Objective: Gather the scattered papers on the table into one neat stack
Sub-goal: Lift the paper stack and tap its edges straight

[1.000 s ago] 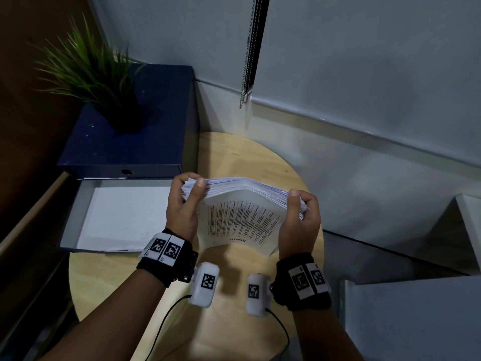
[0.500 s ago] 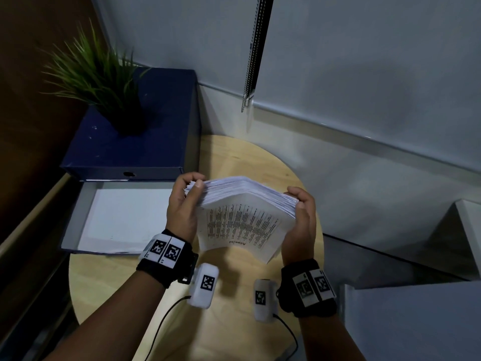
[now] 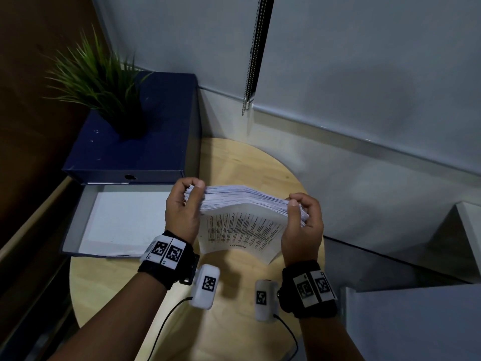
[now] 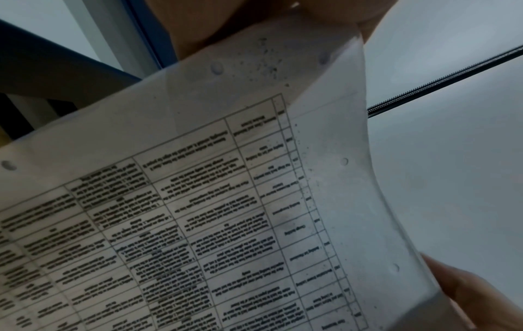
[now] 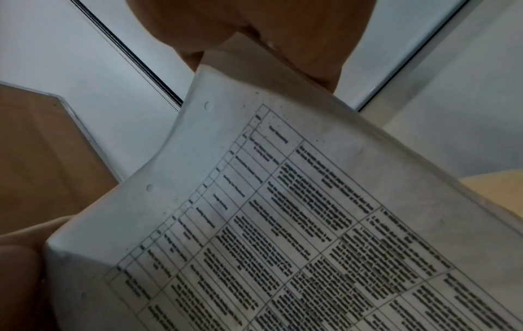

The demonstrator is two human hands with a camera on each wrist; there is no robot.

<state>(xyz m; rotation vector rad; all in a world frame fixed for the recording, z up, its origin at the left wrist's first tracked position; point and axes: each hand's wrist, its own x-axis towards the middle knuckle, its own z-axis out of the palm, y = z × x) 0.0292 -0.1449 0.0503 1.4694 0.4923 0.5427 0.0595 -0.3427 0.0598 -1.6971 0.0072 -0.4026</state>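
A thick stack of white papers is held up above the round wooden table, its nearest sheet printed with a table of text. My left hand grips the stack's left edge, thumb on top. My right hand grips its right edge, thumb on the top corner. The stack bows upward between them. Both wrist views are filled by the printed, hole-punched sheet, with fingers at its edges.
A dark blue box file with a green potted plant on it stands at the table's back left. In front of it lies an open grey box holding white sheets. A blind's bead chain hangs at the window behind.
The stack has levelled and straightened slightly between my hands. My right thumb has come back onto the top right corner, and both hands have shifted a little on the edges.
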